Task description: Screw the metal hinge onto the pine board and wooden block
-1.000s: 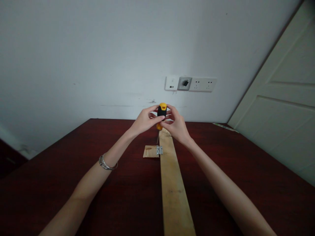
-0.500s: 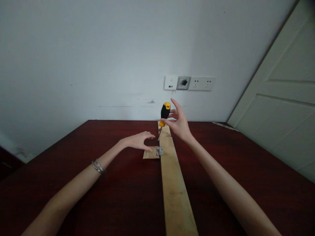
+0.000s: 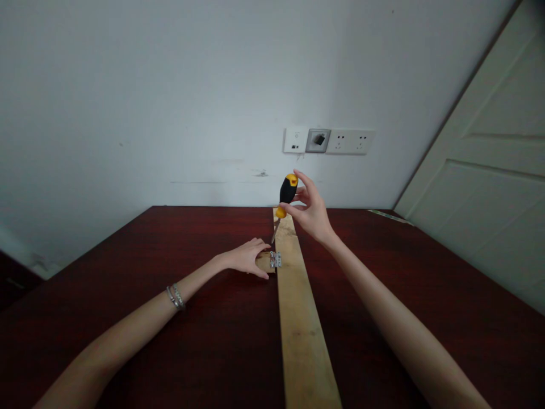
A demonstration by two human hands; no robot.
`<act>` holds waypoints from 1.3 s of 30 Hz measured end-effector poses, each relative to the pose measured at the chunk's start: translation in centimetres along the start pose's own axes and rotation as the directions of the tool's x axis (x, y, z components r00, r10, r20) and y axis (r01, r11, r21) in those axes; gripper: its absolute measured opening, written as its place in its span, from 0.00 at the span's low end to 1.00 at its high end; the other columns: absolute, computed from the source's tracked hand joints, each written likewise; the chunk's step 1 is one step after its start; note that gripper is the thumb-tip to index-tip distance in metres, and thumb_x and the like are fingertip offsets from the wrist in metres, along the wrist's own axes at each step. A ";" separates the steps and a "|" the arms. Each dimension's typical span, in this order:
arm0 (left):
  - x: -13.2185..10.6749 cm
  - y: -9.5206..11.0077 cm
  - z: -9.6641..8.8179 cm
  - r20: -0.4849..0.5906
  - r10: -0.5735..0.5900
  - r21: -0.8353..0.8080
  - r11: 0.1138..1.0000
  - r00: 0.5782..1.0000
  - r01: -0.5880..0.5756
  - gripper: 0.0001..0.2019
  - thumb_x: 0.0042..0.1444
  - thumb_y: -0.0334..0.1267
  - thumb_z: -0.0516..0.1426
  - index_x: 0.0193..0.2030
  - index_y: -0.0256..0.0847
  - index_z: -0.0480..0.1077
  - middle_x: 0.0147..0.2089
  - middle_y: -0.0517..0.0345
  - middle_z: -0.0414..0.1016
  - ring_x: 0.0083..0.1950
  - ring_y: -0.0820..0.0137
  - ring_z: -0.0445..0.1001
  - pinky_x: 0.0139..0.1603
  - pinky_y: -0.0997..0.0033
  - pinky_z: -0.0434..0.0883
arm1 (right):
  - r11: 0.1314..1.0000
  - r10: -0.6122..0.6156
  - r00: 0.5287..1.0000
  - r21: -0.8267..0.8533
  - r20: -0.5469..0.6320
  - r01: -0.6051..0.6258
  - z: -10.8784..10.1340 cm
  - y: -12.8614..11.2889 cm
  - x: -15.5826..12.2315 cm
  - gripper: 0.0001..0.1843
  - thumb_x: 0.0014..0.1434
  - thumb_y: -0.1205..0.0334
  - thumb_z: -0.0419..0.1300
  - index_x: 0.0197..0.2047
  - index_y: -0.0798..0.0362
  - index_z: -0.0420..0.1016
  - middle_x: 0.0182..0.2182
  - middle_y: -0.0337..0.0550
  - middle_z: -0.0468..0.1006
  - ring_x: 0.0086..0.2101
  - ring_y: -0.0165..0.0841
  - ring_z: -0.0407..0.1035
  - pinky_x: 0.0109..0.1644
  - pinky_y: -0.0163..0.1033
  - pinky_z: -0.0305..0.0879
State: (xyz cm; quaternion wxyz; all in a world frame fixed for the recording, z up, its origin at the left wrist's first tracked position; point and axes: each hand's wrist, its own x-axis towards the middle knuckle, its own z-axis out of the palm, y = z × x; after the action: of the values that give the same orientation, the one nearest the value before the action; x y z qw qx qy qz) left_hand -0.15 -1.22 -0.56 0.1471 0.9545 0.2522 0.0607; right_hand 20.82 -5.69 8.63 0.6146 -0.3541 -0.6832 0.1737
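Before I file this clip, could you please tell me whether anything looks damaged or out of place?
Dark scuffs mark the wall just above the far edge of the table, standing out against its pale surface.

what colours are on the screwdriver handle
Black with yellow ends: the screwdriver handle shows best in the head view.
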 end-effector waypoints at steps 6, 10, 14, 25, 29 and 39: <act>0.0 0.1 0.0 0.005 -0.005 0.031 1.000 1.000 0.005 0.40 0.40 0.55 0.66 0.57 0.36 0.64 0.51 0.47 0.65 0.51 0.57 0.64 0.53 0.62 0.62 | 1.000 0.004 1.000 -0.007 0.000 -0.004 0.2 0.1 0.0 0.41 0.50 0.59 0.64 0.65 0.40 0.54 0.44 0.43 0.70 0.38 0.35 0.69 0.40 0.43 0.76; 0.1 0.2 -0.1 0.003 -0.003 0.005 1.000 1.000 0.003 0.34 0.41 0.52 0.66 0.53 0.36 0.67 0.50 0.48 0.65 0.50 0.58 0.64 0.51 0.62 0.63 | 1.000 0.012 1.000 -0.018 0.007 -0.012 0.3 0.1 -0.1 0.40 0.50 0.58 0.64 0.64 0.40 0.55 0.43 0.43 0.70 0.37 0.35 0.69 0.38 0.43 0.76; 0.1 0.1 -0.1 -0.003 0.002 -0.006 1.000 1.000 -0.002 0.32 0.41 0.52 0.66 0.51 0.36 0.68 0.49 0.48 0.66 0.50 0.59 0.65 0.51 0.63 0.63 | 1.000 0.016 1.000 -0.002 0.012 -0.015 0.4 0.1 -0.1 0.40 0.50 0.57 0.65 0.64 0.41 0.55 0.42 0.42 0.70 0.35 0.34 0.70 0.37 0.42 0.75; 0.0 0.5 -0.5 0.024 -0.013 0.006 1.000 1.000 0.012 0.33 0.43 0.54 0.65 0.53 0.36 0.68 0.44 0.51 0.66 0.46 0.60 0.65 0.46 0.66 0.64 | 1.000 0.011 0.999 0.002 0.036 -0.011 0.5 0.5 -0.4 0.38 0.49 0.57 0.66 0.62 0.40 0.58 0.42 0.42 0.70 0.36 0.34 0.70 0.35 0.41 0.75; 0.0 0.5 -0.7 0.031 -0.014 0.016 1.000 0.999 0.014 0.33 0.43 0.54 0.65 0.52 0.34 0.68 0.44 0.50 0.65 0.45 0.61 0.65 0.46 0.66 0.64 | 1.000 -0.008 0.999 -0.001 0.047 0.008 0.5 0.7 -0.3 0.38 0.49 0.58 0.66 0.62 0.42 0.58 0.40 0.42 0.69 0.35 0.34 0.70 0.36 0.40 0.75; 0.0 0.6 -0.7 0.044 -0.016 0.019 1.000 0.999 0.015 0.33 0.44 0.54 0.65 0.52 0.35 0.67 0.44 0.52 0.64 0.45 0.62 0.64 0.45 0.68 0.63 | 0.999 -0.028 0.995 0.021 0.094 0.027 0.7 1.2 -0.4 0.38 0.51 0.60 0.66 0.63 0.40 0.57 0.39 0.41 0.70 0.35 0.33 0.69 0.37 0.42 0.75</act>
State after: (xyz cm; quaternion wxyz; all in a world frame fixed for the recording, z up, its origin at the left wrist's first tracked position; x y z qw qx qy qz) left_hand 0.01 -1.55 0.28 0.1444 0.9549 0.2569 0.0364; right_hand 20.46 -5.01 7.37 0.5872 -0.3301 -0.7147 0.1884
